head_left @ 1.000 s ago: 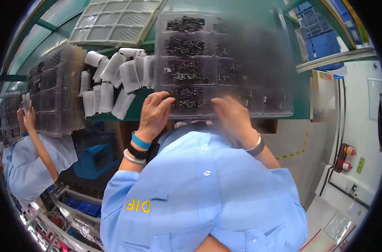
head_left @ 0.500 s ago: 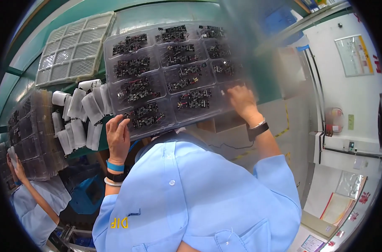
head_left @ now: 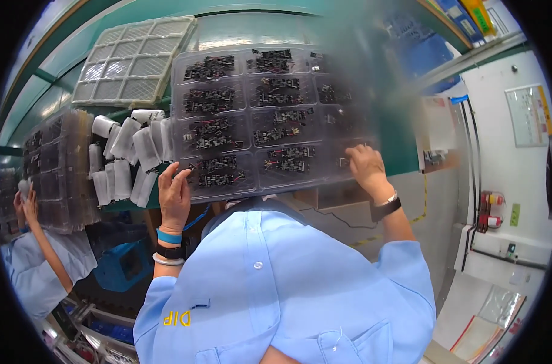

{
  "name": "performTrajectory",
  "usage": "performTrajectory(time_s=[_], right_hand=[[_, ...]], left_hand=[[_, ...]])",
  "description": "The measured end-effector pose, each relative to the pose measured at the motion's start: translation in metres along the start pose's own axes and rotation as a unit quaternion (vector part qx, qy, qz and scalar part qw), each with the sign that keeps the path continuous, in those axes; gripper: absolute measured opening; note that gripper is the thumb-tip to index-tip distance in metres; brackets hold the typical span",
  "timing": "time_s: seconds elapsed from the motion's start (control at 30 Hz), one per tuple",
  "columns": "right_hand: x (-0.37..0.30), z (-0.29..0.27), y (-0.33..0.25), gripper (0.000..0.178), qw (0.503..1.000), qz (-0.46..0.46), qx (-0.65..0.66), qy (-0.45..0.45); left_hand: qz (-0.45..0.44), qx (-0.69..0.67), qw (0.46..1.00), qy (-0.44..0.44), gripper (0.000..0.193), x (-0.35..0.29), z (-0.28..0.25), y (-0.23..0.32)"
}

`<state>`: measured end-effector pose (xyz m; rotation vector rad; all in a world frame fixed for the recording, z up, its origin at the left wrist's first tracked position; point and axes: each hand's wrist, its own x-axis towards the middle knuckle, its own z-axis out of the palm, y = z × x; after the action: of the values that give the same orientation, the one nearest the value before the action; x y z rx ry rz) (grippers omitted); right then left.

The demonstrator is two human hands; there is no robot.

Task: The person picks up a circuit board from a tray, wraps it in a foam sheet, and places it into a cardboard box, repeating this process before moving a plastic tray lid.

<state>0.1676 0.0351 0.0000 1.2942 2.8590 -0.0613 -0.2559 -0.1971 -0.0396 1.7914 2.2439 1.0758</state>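
A clear plastic compartment tray (head_left: 250, 130) lies in front of me, its near edge close to my body. Small black circuit boards (head_left: 210, 100) with bits of red wire fill its compartments in loose heaps. My left hand (head_left: 174, 197) is at the near left corner, thumb and bent fingers closed on the rim. At the near right corner is my right hand (head_left: 371, 171), its fingers curled over the rim; their tips are slightly blurred. A blurred patch covers the tray's far right part.
White rolled sleeves (head_left: 127, 139) lie in a pile left of the tray. Behind them are pale gridded trays (head_left: 133, 64). A tall stack of clear trays (head_left: 63, 176) stands at far left, beside another person's hands (head_left: 28, 203) holding something white. A blue bin (head_left: 123, 267) is below.
The whole view has shifted, moving the scene rightward in the picture. Against the surroundings, the tray and both hands are slightly nearer to me. My right hand is lower, toward the near corner.
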Motion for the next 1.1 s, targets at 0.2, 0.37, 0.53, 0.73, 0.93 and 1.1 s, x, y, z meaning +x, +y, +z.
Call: performTrajectory(time_s=[0.2, 0.37, 0.53, 0.73, 0.93, 1.1], right_hand=[[-0.006, 0.012, -0.004, 0.021, 0.991, 0.035, 0.073, 0.104], [-0.013, 0.013, -0.009, 0.018, 0.996, 0.026, 0.061, 0.067], [-0.002, 0.001, -0.026, 0.016, 0.997, 0.045, 0.041, 0.055], [0.015, -0.026, -0.048, 0.015, 0.991, 0.054, 0.077, 0.096], [0.033, -0.064, -0.096, 0.015, 0.991, -0.004, 0.088, 0.104], [0.021, -0.086, -0.136, 0.016, 0.994, 0.013, 0.06, 0.087]], left_hand=[[-0.092, -0.038, 0.993, 0.061, 0.035, -0.004, 0.004, -0.019], [-0.143, -0.143, 0.979, 0.036, 0.032, -0.001, 0.01, -0.018], [-0.114, -0.157, 0.981, 0.024, 0.027, 0.008, -0.011, -0.055], [-0.08, -0.086, 0.991, 0.059, 0.023, 0.103, -0.035, -0.11], [-0.107, 0.232, 0.967, -0.021, 0.025, 0.191, 0.013, -0.169], [-0.198, 0.31, 0.925, -0.098, 0.023, 0.199, 0.05, -0.197]])
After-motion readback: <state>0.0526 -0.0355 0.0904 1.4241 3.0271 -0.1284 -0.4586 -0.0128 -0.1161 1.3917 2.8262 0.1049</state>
